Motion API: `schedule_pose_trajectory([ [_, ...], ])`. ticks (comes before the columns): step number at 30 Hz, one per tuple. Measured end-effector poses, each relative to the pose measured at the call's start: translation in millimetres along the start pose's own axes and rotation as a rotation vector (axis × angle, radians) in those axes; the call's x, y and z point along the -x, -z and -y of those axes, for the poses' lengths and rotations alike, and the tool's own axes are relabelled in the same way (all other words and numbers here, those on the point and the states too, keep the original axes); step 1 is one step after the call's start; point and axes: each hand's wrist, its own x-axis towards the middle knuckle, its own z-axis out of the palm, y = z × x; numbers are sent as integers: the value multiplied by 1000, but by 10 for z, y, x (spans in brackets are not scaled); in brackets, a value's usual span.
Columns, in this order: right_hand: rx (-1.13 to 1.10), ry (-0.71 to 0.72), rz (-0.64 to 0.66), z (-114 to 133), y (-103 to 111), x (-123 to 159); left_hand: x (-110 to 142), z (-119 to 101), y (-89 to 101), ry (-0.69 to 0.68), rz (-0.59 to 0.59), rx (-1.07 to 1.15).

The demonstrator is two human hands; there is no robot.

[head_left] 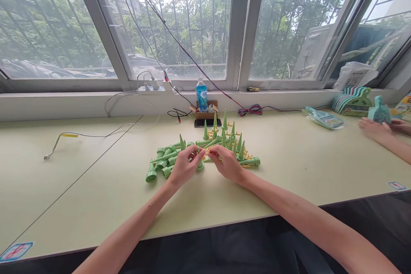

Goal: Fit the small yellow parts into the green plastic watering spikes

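Note:
My left hand [186, 163] is closed, its fingertips at the upper part of a green plastic spike [200, 166] whose wide end points down. My right hand [226, 162] pinches a small yellow plastic piece [207, 151], brought up against the left fingertips. The fingers partly hide both parts. Left of my left hand lies a loose group of green spikes [165, 156] with wide, cap-like ends. Beyond my hands several more spikes [224, 120] stand upright with their points up. Small yellow pieces [248, 155] are scattered among them.
Behind the pile a small cardboard box [208, 115] holds a blue bottle [201, 96], with a black phone [207, 123] before it. Cables [253, 110] run along the sill. At right, another person's hand [374, 130] is at a teal item [379, 111], near stacked green dustpan-like items [355, 100].

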Motion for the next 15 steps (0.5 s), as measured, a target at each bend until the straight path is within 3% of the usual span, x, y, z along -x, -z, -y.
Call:
schedule_pose_trajectory([
  [7, 39, -82, -74, -24, 22, -8, 6, -23, 11, -33, -55, -113],
  [15, 24, -113, -93, -7, 33, -16, 24, 51, -4, -67, 4, -285],
])
